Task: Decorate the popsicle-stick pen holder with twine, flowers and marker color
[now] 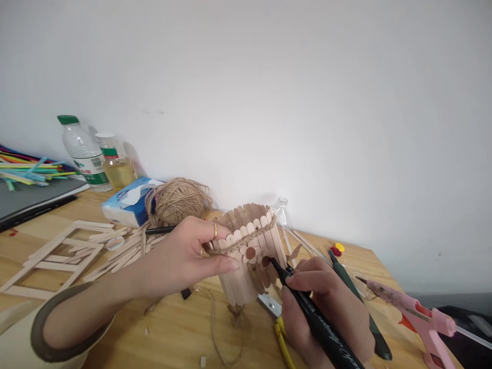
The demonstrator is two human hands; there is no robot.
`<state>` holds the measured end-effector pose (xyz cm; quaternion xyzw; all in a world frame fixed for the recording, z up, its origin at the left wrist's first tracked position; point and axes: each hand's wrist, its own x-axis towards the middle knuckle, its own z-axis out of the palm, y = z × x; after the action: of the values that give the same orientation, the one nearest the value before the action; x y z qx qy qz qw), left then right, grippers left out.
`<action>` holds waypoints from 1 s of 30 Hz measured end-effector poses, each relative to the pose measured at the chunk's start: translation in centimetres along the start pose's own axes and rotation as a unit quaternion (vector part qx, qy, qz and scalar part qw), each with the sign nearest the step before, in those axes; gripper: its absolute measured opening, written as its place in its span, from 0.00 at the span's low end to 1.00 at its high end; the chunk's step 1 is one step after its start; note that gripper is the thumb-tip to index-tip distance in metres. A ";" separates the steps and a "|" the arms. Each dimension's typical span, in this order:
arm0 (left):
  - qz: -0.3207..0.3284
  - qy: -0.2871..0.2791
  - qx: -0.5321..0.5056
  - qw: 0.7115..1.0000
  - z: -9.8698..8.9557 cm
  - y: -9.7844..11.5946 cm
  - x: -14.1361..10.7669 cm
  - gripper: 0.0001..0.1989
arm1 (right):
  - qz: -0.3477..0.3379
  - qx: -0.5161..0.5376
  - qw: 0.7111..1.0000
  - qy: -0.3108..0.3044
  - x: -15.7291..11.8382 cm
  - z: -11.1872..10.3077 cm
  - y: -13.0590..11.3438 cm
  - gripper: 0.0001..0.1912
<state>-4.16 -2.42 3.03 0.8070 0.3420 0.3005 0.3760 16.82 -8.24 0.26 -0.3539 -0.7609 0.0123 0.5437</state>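
Note:
My left hand grips the rim of a round holder made of wooden craft sticks, thumb outside and fingers at the top edge. Twine runs around the holder near its top, and flower shapes with brown centres sit on its side. In my right hand is a black marker pen, closed between thumb and fingers. Its tip meets the brown-coloured flower part on the holder's side. The holder is tilted and held above the table.
Yellow-handled scissors, a green craft knife and a pink glue gun lie to the right. A twine ball, tissue pack, two bottles and loose sticks are at left. A small clear bottle stands behind.

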 end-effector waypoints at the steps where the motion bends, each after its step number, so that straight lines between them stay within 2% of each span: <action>1: 0.000 0.001 0.000 1.000 0.0 0.0 0.0 0.11 | 0.001 -0.003 1.000 -0.003 0.0 0.0 0.0 0.12; 15: 0.004 -0.003 -0.010 1.000 0.1 0.2 0.1 0.09 | 0.001 -0.004 1.000 -0.023 -0.1 -0.3 0.0 0.11; 22: -0.013 0.001 -0.006 1.000 0.2 0.1 0.0 0.11 | 0.001 -0.018 1.000 0.002 0.2 0.2 0.0 0.12; 30: -0.022 -0.006 0.014 1.000 0.1 0.2 0.0 0.13 | 0.006 -0.016 1.000 0.002 0.1 0.2 0.0 0.12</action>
<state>-4.00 -2.51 3.10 0.8062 0.3612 0.2828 0.3735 16.67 -8.11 0.25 -0.3666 -0.7580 0.0028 0.5395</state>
